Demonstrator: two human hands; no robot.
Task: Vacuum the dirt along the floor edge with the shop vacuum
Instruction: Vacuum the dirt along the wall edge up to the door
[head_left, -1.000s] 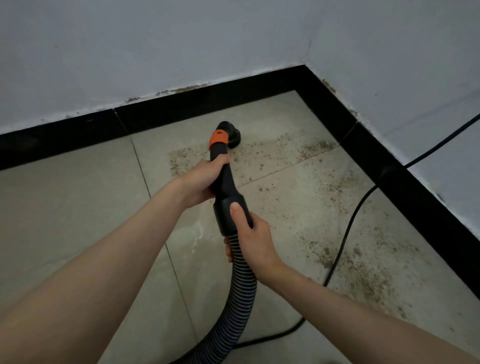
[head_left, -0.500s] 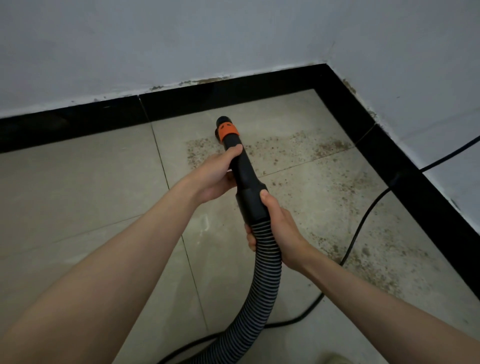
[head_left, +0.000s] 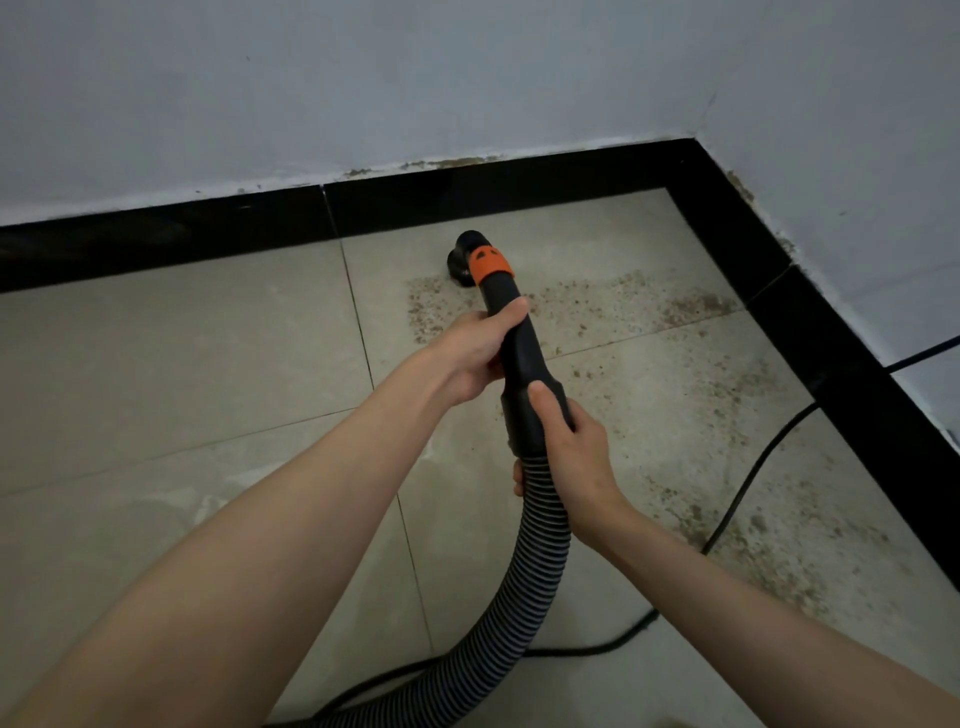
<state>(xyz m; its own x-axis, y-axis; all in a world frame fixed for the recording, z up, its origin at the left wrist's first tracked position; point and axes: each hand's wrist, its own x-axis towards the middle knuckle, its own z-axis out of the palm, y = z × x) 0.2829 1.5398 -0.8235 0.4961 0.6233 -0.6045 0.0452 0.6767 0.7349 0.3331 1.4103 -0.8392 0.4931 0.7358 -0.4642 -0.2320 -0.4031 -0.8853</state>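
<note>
Head view, frame centre: left hand (head_left: 475, 345) and right hand (head_left: 569, 441) wrap fingers around the stiff, light wand (head_left: 522, 353), best held above the bendy hose (head_left: 535, 561).

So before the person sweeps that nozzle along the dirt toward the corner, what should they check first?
1. Left hand grips the wand: ok.
2. Right hand holds the hose cuff: ok.
3. Nozzle down at the floor by the dirt: ok.
4. Black cable lies across the dirt near the right wall: not ok.
5. Hose free of kinks: ok.
6. Suction running: cannot tell.
</note>
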